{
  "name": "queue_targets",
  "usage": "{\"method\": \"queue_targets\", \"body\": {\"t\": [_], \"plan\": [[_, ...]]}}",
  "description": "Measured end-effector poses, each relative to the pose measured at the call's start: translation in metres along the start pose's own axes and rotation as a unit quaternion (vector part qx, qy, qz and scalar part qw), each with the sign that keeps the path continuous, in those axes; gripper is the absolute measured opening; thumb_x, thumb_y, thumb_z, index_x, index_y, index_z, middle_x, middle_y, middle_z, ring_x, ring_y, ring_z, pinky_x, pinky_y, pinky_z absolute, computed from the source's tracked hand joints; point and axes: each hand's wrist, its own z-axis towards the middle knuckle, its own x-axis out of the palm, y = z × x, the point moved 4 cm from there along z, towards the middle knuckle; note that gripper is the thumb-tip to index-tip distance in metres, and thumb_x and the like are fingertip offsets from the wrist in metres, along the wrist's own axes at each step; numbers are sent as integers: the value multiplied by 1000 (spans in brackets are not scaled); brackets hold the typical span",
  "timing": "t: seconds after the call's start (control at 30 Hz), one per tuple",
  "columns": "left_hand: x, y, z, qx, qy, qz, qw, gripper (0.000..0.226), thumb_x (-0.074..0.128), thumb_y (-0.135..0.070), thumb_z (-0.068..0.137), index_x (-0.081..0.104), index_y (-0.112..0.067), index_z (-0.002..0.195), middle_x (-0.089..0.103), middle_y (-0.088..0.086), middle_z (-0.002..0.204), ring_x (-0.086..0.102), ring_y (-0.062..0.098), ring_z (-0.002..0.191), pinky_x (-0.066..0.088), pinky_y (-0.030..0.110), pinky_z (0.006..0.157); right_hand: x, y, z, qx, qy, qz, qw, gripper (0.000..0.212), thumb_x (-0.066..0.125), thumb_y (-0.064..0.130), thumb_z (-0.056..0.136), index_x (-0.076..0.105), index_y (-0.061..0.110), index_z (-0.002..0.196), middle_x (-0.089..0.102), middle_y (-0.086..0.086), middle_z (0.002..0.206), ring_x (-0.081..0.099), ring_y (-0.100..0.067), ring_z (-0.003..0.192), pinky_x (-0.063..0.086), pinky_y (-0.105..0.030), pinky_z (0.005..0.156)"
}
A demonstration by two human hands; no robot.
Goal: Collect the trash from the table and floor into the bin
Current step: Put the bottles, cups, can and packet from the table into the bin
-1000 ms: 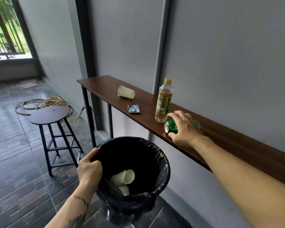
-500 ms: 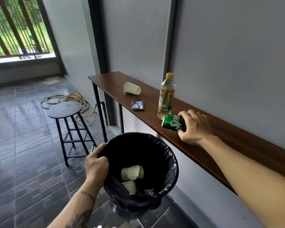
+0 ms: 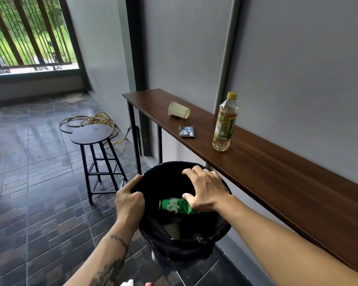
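My left hand (image 3: 129, 201) grips the near-left rim of the black-lined bin (image 3: 174, 251). Over the bin's mouth my right hand (image 3: 207, 190) has its fingers spread. Just under its palm a green soda can (image 3: 177, 206) lies sideways and blurred inside the bin, and I see no finger wrapped round it. Pale paper cups (image 3: 172, 230) sit at the bottom. On the long brown wall table (image 3: 277, 172) are a tipped paper cup (image 3: 179, 110), a small blue wrapper (image 3: 186, 131) and an upright bottle of yellowish drink (image 3: 224, 124).
A round black stool (image 3: 91, 134) stands on the tiled floor left of the bin. Behind it a coiled hose (image 3: 91, 120) lies by the wall. A flat scrap of cardboard (image 3: 73, 99) rests near the barred window. The table's edge runs close to the bin's right.
My right hand lifted the green can off the table, swung it left over the bin and opened its fingers above it. My left hand kept hold of the bin rim.
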Motion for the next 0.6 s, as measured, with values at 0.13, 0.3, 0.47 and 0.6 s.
{"method": "queue_targets", "body": {"t": [0.13, 0.3, 0.47, 0.6], "plan": [[-13, -11, 7, -10, 5, -3, 1000, 65, 52, 6, 68, 77, -33, 113, 78, 1, 107, 75, 35, 93, 61, 51, 88, -40, -17, 8, 41, -84, 31, 995, 68, 63, 49, 74, 47, 25, 135, 56, -2, 126, 57, -29, 112, 42, -42, 94], [-28, -22, 10, -14, 10, 12, 1000, 63, 52, -4, 63, 75, -32, 115, 77, -2, 112, 73, 32, 101, 57, 52, 97, -79, -49, 9, 131, -156, 75, 976, 65, 69, 44, 76, 47, 26, 134, 57, -2, 124, 57, -27, 112, 48, -38, 91], [-30, -32, 32, 1, 24, 19, 1000, 63, 47, -3, 63, 77, -38, 107, 78, 0, 109, 72, 33, 103, 56, 52, 98, -86, -73, 10, 244, -192, 137, 941, 72, 69, 47, 76, 38, 27, 139, 50, -6, 129, 55, -29, 116, 48, -44, 96], [-25, -31, 39, 0, 22, 18, 1000, 63, 48, 1, 67, 76, -31, 114, 77, 1, 111, 72, 34, 104, 56, 54, 98, -77, -87, 16, 304, -209, 163, 915, 87, 68, 50, 78, 23, 26, 148, 41, -13, 144, 47, -36, 128, 44, -48, 102]]}}
